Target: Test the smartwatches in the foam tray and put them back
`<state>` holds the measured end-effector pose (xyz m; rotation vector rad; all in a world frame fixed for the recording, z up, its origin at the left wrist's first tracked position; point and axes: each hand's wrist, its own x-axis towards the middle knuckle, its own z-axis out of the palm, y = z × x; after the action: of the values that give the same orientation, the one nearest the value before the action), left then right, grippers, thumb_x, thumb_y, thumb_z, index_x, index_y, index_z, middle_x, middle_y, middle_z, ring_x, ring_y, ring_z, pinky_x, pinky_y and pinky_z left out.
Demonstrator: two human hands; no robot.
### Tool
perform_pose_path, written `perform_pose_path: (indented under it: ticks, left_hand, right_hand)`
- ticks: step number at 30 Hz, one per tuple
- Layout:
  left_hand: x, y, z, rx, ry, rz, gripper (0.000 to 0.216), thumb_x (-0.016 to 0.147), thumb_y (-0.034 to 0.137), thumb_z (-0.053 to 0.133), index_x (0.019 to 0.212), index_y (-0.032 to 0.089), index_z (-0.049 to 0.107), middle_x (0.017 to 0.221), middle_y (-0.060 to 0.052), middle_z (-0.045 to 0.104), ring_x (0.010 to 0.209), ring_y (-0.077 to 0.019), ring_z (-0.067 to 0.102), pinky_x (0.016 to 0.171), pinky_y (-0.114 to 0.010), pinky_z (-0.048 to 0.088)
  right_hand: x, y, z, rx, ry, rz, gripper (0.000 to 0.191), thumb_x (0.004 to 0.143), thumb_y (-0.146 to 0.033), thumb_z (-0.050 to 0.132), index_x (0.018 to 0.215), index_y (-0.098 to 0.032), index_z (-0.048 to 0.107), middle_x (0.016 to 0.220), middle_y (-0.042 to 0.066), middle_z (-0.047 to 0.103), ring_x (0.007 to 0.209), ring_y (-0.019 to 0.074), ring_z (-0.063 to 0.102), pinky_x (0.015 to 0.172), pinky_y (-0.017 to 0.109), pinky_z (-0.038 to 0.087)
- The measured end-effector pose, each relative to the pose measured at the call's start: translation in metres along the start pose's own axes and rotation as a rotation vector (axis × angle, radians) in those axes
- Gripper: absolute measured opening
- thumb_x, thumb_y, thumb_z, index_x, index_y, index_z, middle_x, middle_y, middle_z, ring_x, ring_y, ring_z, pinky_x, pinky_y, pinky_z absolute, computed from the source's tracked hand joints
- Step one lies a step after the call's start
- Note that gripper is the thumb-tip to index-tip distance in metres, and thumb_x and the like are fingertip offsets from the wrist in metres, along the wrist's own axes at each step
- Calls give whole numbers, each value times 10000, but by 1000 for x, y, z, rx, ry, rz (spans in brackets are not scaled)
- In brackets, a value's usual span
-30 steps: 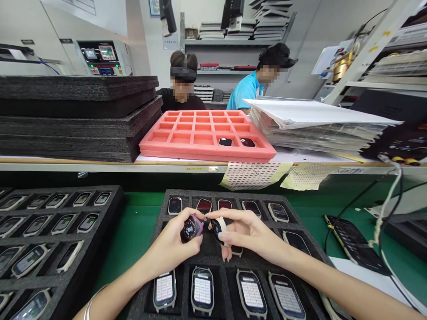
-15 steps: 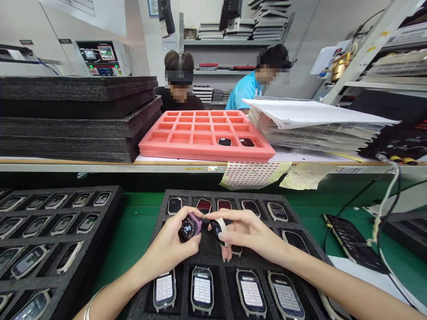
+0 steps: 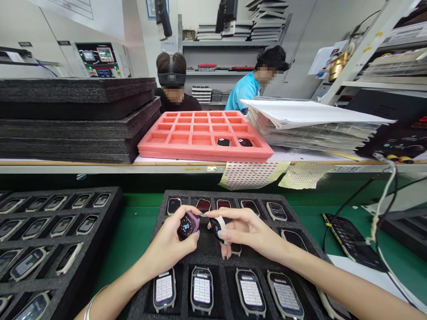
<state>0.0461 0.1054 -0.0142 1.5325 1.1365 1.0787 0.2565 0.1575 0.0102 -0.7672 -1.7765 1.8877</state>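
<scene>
My left hand (image 3: pixel 175 238) grips a smartwatch with a purple case (image 3: pixel 189 225), its lit dark screen tilted toward me. Between the thumb and fingers of my right hand (image 3: pixel 245 231) is a white smartwatch (image 3: pixel 218 230), turned so that its dark screen faces left. The two watches are apart, with the fingertips of both hands close together above them. Beneath my hands lies a black foam tray (image 3: pixel 218 284). Its pockets hold several watch bodies, and in the front row a watch body (image 3: pixel 202 290) shows a lit grid screen.
Another foam tray (image 3: pixel 110 213) of watch bodies lies at left. On the shelf stand a pink foam tray (image 3: pixel 203 153), black foam sheets (image 3: pixel 76 129) and stacked papers (image 3: pixel 313 113). A black phone (image 3: pixel 353 242) and cables lie at right. Two people are behind the shelf.
Both hands keep their grip on the watches and have barely moved. The view has shifted very slightly.
</scene>
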Motion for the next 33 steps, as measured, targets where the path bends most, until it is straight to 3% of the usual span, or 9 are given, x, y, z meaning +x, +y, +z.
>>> perform_pose_path:
  ticks: [9, 12, 17, 24, 28, 33]
  left_hand:
    - [1, -1, 0, 8, 0, -6, 288, 793, 126, 520, 1063, 222, 489, 905, 2, 514, 829, -154, 487, 740, -242, 387]
    - [1, 1, 0, -19, 18, -11, 299, 809, 151, 521, 1096, 221, 475, 918, -1, 508, 761, -136, 472, 685, -233, 390]
    - [-2, 8, 1, -65, 54, -15, 275, 783, 125, 536, 1045, 200, 499, 775, 33, 456, 626, -102, 405, 567, -201, 351]
    - [1, 2, 1, -118, 77, 5, 300, 806, 195, 568, 1101, 200, 508, 824, 14, 488, 626, -103, 448, 564, -208, 383]
    - [5, -4, 2, -131, 59, -38, 360, 819, 216, 582, 1158, 213, 463, 895, -4, 520, 713, -124, 507, 618, -221, 428]
    - [7, -4, 4, -311, 8, -78, 348, 815, 260, 592, 1129, 196, 457, 895, -17, 528, 674, -121, 529, 594, -247, 474]
  right_hand:
    - [-1, 0, 1, 13, 18, -1, 485, 831, -293, 675, 1262, -109, 551, 638, 41, 703, 556, 162, 672, 588, 260, 511]
    - [-1, 0, 1, 18, 18, -8, 511, 831, -296, 677, 1281, -103, 533, 638, 42, 701, 561, 161, 673, 582, 255, 511]
    - [-1, 2, -2, 62, -20, -58, 526, 842, -268, 673, 1313, -104, 508, 642, 49, 703, 558, 166, 673, 580, 263, 512]
    - [1, 5, 1, 126, -6, -67, 578, 844, -266, 673, 1354, -103, 456, 674, 40, 680, 598, 183, 683, 573, 277, 518]
    - [3, 3, 5, 153, 0, -60, 492, 868, -284, 634, 1310, -127, 487, 743, 42, 654, 629, 188, 687, 562, 276, 532]
    - [5, 1, 5, 187, 31, -44, 365, 863, -287, 625, 1192, -157, 538, 839, 51, 625, 639, 169, 672, 522, 251, 541]
